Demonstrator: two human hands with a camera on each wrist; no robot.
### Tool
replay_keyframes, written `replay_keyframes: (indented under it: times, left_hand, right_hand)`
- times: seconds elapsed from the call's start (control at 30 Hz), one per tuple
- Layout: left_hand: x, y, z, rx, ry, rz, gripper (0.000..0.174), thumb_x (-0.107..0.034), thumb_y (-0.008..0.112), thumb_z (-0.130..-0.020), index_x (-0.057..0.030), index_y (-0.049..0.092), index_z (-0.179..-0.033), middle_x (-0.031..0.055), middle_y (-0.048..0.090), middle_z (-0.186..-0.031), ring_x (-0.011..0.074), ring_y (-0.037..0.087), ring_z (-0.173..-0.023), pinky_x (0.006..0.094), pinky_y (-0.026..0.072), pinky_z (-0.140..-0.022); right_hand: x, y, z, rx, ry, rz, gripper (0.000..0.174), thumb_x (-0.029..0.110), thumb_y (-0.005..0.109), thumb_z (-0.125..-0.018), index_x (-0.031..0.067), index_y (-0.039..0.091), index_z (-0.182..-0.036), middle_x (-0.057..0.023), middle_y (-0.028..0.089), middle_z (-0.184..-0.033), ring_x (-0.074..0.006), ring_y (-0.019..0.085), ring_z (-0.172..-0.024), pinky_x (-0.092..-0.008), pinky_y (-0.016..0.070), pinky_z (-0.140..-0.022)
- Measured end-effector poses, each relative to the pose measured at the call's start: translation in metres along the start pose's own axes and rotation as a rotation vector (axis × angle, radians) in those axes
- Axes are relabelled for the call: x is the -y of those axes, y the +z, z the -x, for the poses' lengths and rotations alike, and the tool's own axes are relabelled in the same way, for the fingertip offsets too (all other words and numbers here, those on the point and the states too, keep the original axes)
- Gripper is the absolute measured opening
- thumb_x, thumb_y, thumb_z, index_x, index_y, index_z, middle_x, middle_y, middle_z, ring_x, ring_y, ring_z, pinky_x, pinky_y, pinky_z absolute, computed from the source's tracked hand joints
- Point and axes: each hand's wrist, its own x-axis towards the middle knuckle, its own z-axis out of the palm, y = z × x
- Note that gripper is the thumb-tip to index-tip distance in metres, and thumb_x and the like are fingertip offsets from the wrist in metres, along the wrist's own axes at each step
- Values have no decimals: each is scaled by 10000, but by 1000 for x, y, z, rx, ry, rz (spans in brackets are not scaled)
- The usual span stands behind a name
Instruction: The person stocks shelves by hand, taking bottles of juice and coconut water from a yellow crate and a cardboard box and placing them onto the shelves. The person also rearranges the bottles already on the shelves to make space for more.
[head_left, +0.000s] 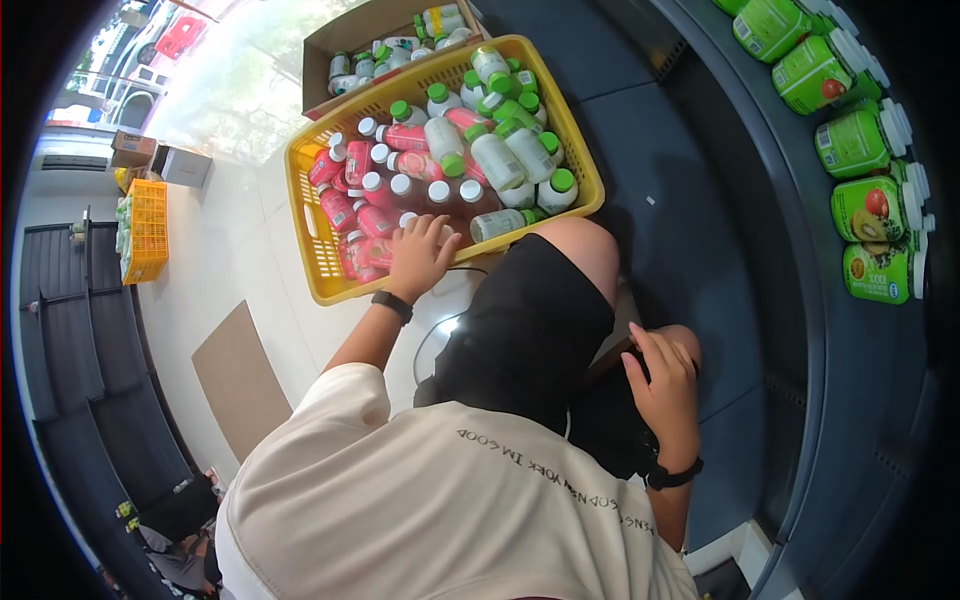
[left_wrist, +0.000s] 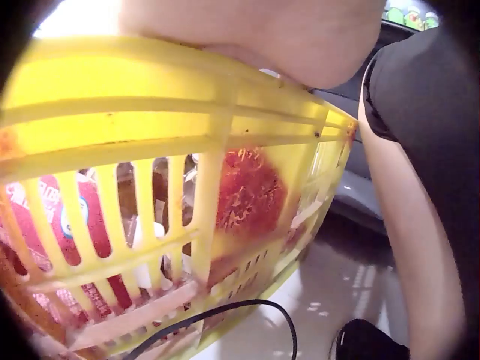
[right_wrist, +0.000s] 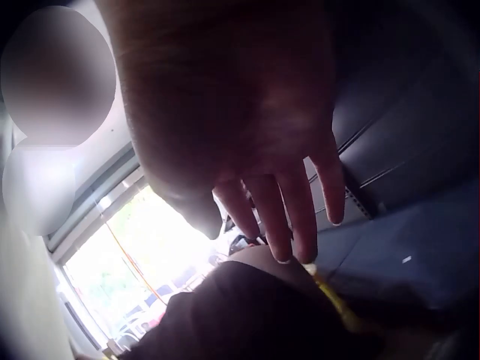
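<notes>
In the head view a yellow plastic crate [head_left: 313, 262] holds pink-labelled bottles [head_left: 375, 222] with white caps on its left side and pale bottles with green caps [head_left: 561, 180] on its right. My left hand [head_left: 422, 258] reaches over the near rim, fingers spread at the white-capped bottles just inside. In the left wrist view the heel of that hand [left_wrist: 285, 37] lies over the crate's rim; its fingers are hidden there. My right hand [head_left: 662, 390] is by my right knee, holding nothing. The right wrist view shows its fingers [right_wrist: 281, 217] extended and loosely apart.
Behind the crate stands a cardboard box [head_left: 318, 60] with more bottles. Green-labelled bottles [head_left: 862, 140] line a dark shelf at the right. A black cable [left_wrist: 255, 304] runs beside the crate. An orange crate [head_left: 148, 232] and a flat cardboard sheet [head_left: 240, 380] are at left.
</notes>
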Motion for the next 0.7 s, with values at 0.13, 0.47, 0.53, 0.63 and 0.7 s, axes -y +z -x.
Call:
replay_keyframes:
  times: [0.13,0.47,0.53,0.63,0.7]
  left_hand:
    - [22,-20,13,-50,-43,-53,379,-363,614,-964,-84,649,-1219,107,622,-1208,318,547,-1180,485,401,-971]
    - [64,-15,32,-91,-147,-142,306,-312,518,-1005,-137,624,-1233,112,594,-1271,351,484,-1276,542,315,-1093]
    - [63,-12,28,-63,-162,-165,327,-318,513,-1006,-130,603,-1258,130,559,-1333,370,448,-1326,576,253,-1161]
    - [70,-6,32,-39,-179,-133,360,-334,512,-1007,-116,584,-1284,173,523,-1392,390,409,-1370,609,207,-1185]
    - [69,-8,32,0,-183,-142,371,-336,512,-1007,-112,578,-1295,184,512,-1407,395,398,-1381,616,197,-1187]
  right_hand:
    - [-17,3,9,-36,90,54,306,125,702,-904,19,687,-1190,-119,709,-1002,-321,665,-926,-423,501,-866]
    - [-61,16,-93,-206,65,-49,207,172,648,-960,52,694,-1122,-111,714,-940,-323,682,-851,-426,528,-790]
    - [-74,34,-131,-108,166,-94,234,255,621,-988,67,698,-1104,-123,722,-956,-352,688,-874,-452,538,-778]
    - [-101,68,-186,74,180,78,412,445,594,-986,64,716,-1085,-140,733,-968,-363,697,-905,-448,544,-793]
    - [-106,80,-208,248,172,283,498,530,588,-968,61,734,-1048,-150,740,-975,-363,702,-925,-444,546,-798]
